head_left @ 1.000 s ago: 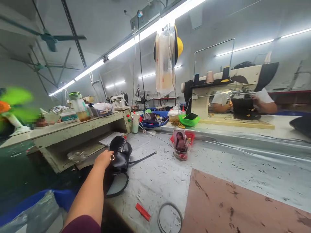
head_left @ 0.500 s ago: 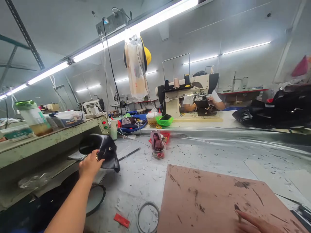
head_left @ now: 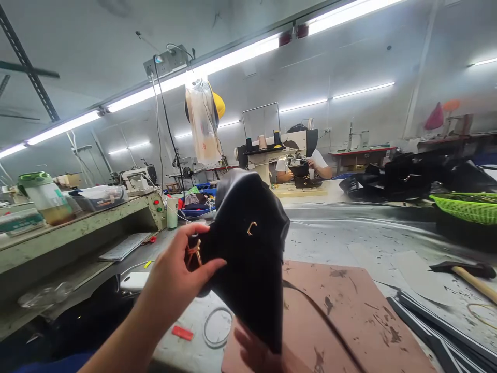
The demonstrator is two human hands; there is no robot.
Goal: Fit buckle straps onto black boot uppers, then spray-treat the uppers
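Observation:
A black leather piece [head_left: 248, 259] with a small gold-coloured metal fitting stands raised in front of me, pinched at its left edge by my left hand [head_left: 180, 269]. Rings show on that hand. Close to the lower edge of the leather is my right hand [head_left: 252, 349], smeared by motion and partly covered, so its grip is unclear. Below lies a stained pinkish-brown board [head_left: 349, 305]. A thin black strip [head_left: 330, 326] runs across it from behind the leather.
A grey ring [head_left: 218, 327] and a red piece [head_left: 182, 332] lie left of the board. To the right are black strips [head_left: 435, 331], a hammer [head_left: 466, 272] and a green basket [head_left: 466, 204]. Across the table, a person works at a sewing machine [head_left: 272, 155].
My left hand has carried the black leather piece from the left to above the board. My right hand has moved left towards it. The view has turned right.

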